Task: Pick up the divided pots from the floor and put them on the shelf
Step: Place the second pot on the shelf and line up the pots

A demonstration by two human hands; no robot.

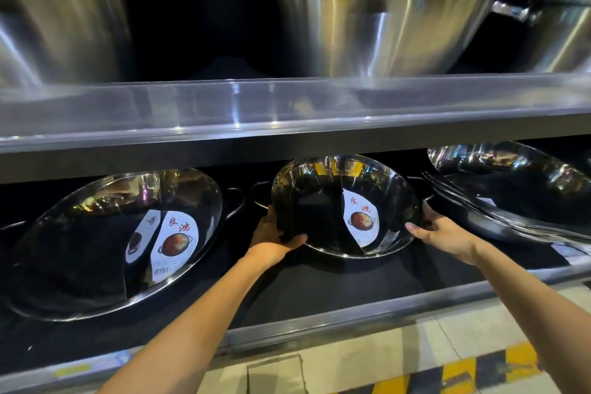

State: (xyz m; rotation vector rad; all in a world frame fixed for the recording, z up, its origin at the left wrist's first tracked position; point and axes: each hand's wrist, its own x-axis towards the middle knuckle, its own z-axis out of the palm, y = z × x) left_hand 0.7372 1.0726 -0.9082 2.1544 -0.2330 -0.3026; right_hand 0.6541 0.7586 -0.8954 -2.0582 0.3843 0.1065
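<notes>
A shiny steel divided pot (pixel 313 211) with a white label and a black handle on each side leans tilted at the back of the lower shelf (pixel 319 285). My left hand (pixel 275 233) grips its lower left rim. My right hand (pixel 438 230) grips its right rim beside the handle. A larger divided pot (pixel 105 233) with the same label leans on the shelf to the left, touched by neither hand.
A stack of several steel pots (pixel 518 192) leans at the right of the lower shelf. Large steel basins (pixel 383 16) stand on the upper shelf (pixel 287 125), whose front edge hangs just above the held pot. Tiled floor with yellow-black hazard tape (pixel 463 371) lies below.
</notes>
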